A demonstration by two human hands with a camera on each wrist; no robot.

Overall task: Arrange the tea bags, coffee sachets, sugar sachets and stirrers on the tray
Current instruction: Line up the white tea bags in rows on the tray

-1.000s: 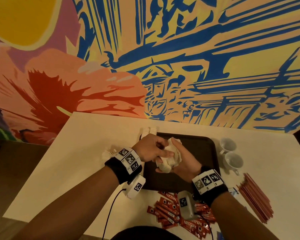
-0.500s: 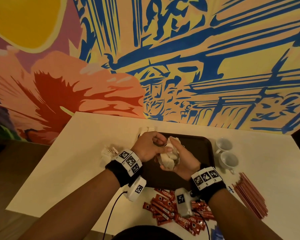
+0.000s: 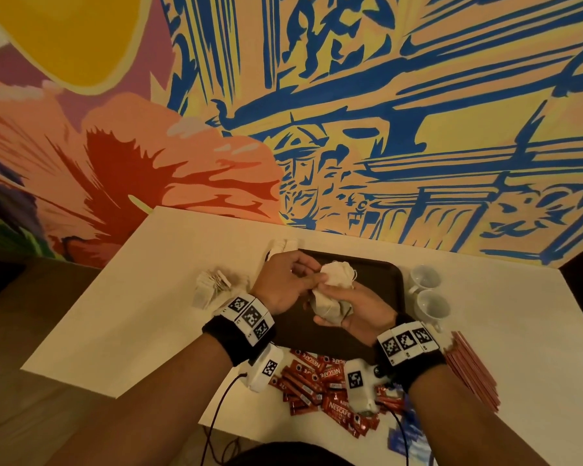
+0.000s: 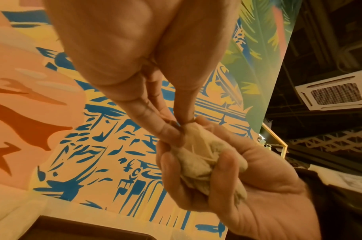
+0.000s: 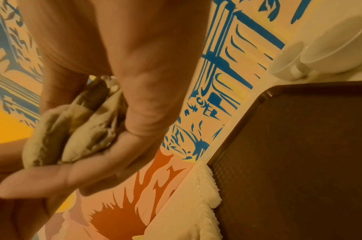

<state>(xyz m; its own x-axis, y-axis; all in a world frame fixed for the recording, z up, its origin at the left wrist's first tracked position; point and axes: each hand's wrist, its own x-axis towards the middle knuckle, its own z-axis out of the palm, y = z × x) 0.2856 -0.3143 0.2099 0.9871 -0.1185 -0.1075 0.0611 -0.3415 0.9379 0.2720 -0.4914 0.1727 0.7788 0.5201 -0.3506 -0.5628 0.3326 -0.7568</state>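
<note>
Above the dark tray (image 3: 377, 274): a clump of tea bags (image 3: 330, 290), cupped in the curled right hand (image 3: 360, 311), top corner pinched by the left hand (image 3: 283, 280). Below the tray: coffee sachets (image 3: 317, 381). Right of it: stirrers (image 3: 472, 371).

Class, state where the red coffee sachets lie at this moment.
In the head view, the coffee sachets lie heaped on the table, near the tray, between the wrists.

Café or hotel lounge: bold painted mural (image 3: 350, 112) covering wall, ceiling air-conditioning unit (image 4: 336, 92), pale table (image 3: 132, 297) with brown serving tray (image 3: 381, 280), two white cups (image 3: 428, 294), heap of instant coffee sachets (image 3: 320, 385).
</note>
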